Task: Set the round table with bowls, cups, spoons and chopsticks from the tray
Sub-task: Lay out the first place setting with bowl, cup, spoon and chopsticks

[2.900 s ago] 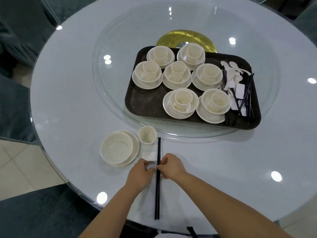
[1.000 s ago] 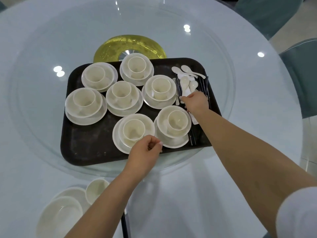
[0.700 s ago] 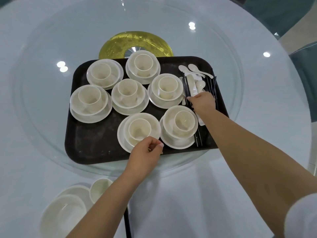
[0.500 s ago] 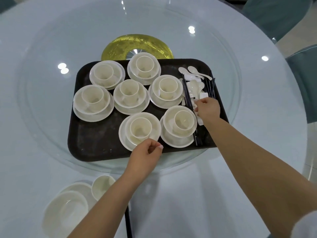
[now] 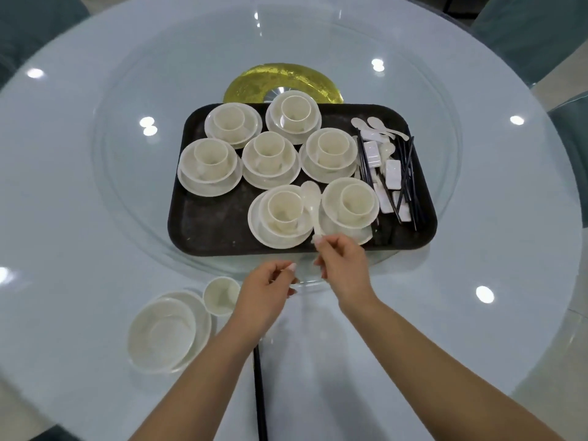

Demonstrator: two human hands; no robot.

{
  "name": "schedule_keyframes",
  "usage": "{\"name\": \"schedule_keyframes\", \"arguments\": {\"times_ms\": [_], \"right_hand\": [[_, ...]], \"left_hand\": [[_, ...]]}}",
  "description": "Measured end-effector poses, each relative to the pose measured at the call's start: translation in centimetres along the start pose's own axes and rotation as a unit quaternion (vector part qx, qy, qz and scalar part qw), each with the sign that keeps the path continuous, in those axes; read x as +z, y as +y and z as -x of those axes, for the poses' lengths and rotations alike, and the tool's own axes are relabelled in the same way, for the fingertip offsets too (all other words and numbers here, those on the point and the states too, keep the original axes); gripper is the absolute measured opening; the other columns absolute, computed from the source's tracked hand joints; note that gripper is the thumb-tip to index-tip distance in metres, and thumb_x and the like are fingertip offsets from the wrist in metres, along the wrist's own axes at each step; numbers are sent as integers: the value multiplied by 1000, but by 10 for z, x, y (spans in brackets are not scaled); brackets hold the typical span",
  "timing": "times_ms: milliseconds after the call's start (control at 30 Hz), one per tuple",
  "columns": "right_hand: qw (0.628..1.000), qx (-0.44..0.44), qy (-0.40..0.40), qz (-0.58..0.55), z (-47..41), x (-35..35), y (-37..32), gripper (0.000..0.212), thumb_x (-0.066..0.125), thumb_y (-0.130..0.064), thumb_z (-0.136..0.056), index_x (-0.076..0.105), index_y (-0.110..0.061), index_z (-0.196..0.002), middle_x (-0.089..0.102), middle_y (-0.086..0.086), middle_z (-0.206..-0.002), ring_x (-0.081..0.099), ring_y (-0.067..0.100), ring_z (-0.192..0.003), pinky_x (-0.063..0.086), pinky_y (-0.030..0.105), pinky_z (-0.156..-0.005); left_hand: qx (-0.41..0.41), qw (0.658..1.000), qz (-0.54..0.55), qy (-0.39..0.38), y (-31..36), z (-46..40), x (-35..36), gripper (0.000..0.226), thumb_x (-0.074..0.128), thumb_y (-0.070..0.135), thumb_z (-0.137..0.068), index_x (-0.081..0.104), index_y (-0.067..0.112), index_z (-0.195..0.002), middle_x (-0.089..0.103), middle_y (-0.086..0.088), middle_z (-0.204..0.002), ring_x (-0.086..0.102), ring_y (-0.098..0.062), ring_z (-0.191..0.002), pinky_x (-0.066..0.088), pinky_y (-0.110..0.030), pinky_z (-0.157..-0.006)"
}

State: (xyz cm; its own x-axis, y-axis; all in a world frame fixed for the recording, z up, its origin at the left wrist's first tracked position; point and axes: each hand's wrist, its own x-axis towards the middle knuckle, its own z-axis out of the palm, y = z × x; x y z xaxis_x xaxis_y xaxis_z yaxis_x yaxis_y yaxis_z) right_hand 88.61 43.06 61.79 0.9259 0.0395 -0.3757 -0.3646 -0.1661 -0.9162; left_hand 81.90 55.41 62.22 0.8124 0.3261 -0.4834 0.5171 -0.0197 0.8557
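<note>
The right hand pinches a white spoon by its handle above the tray's near edge. The left hand hovers over the worktop, its grip loosely curled and released.

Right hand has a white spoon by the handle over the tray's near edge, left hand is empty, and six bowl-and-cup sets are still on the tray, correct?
Not quite: the head view shows seven sets on the tray, not six. The right hand does pinch the white spoon by its handle there, and the left hand holds nothing visible.

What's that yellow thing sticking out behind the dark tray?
A gold disc with a silvery centre shows past the tray's far edge, under the glass turntable. Its near half is hidden by the tray and the bowl sets.
</note>
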Motion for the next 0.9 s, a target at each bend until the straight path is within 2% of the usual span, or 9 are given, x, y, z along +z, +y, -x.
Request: {"name": "schedule_keyframes", "arguments": {"times_ms": [100, 200, 300, 367, 433, 533, 667, 800, 900], "right_hand": [[997, 9, -67, 22, 40, 15, 17, 18, 64, -27, -93, 64, -13, -82, 62, -3, -59, 53, 6, -48, 42, 18, -47], [989, 28, -140, 35, 71, 26, 30, 22, 62, -28, -94, 64, -8, -84, 66, -4, -63, 56, 3, -50, 43, 17, -47], [978, 29, -198, 62, 96, 33, 41, 25, 59, -30, -96, 64, -7, -88, 67, -6, -64, 58, 3, -51, 44, 17, -49], [971, 30, -223, 77, 107, 37, 48, 25, 59, -31, -96, 64, -7, -89, 67, -3, -65, 59, 5, -51, 46, 19, -50], [963, 35, -249, 95, 114, 39, 54, 23, 60, -31, -95, 65, -10, -89, 69, 2, -70, 60, 7, -53, 48, 22, -51], [950, 18, -284, 131, 122, 40, 63, 16, 60, -36, -94, 66, -21, -90, 68, -1, -73, 62, 5, -57, 50, 22, -54], [908, -84, -318, 260, 125, 39, 76, 8, 52, -53, -90, 59, -48, -89, 63, -24, -72, 57, 1, -62, 43, 15, -60], [880, -112, -277, 369, 105, 40, 90, 19, 50, -42, -95, 60, -34, -109, 62, -14, -76, 58, 4, -69, 51, 26, -70], [854, -144, -264, 426, 87, 41, 98, 29, 48, -36, -97, 54, -32, -125, 56, -13, -71, 54, 8, -68, 47, 27, -65]], "left_hand": [[-10, 1000, 22, 13, -11, 17, -14, 15, 57, 29, -96, 69, 20, -101, 73, 1, -91, 69, -6, -77, 52, -14, -64], [-34, 999, 29, 10, -22, 33, -26, 20, 57, 31, -95, 72, 17, -98, 74, 0, -90, 70, -16, -86, 56, -27, -79], [-59, 996, 54, 29, -36, 48, -37, 24, 59, 26, -94, 73, 7, -91, 73, -11, -86, 69, -27, -89, 56, -40, -88], [-64, 995, 73, 30, -48, 58, -44, 28, 60, 24, -94, 71, -2, -91, 73, -13, -87, 69, -32, -89, 57, -39, -85], [-64, 994, 85, 20, -59, 69, -50, 33, 60, 24, -94, 68, -8, -92, 75, -7, -86, 71, -24, -83, 58, -28, -78], [-74, 993, 90, -1, -76, 84, -62, 28, 58, 27, -95, 74, 4, -88, 75, -5, -90, 72, -18, -88, 55, -30, -84], [-85, 992, 92, -17, -92, 94, -76, 24, 57, 33, -95, 78, 22, -89, 76, -2, -94, 71, -16, -92, 53, -29, -86], [-135, 987, 84, 33, -106, 94, -78, 19, 64, 31, -91, 80, 29, -82, 75, -1, -86, 70, -16, -84, 56, -30, -83], [-176, 980, 82, 34, -118, 93, -76, 17, 67, 29, -90, 80, 25, -80, 70, -8, -77, 62, -17, -73, 55, -35, -85]]}}
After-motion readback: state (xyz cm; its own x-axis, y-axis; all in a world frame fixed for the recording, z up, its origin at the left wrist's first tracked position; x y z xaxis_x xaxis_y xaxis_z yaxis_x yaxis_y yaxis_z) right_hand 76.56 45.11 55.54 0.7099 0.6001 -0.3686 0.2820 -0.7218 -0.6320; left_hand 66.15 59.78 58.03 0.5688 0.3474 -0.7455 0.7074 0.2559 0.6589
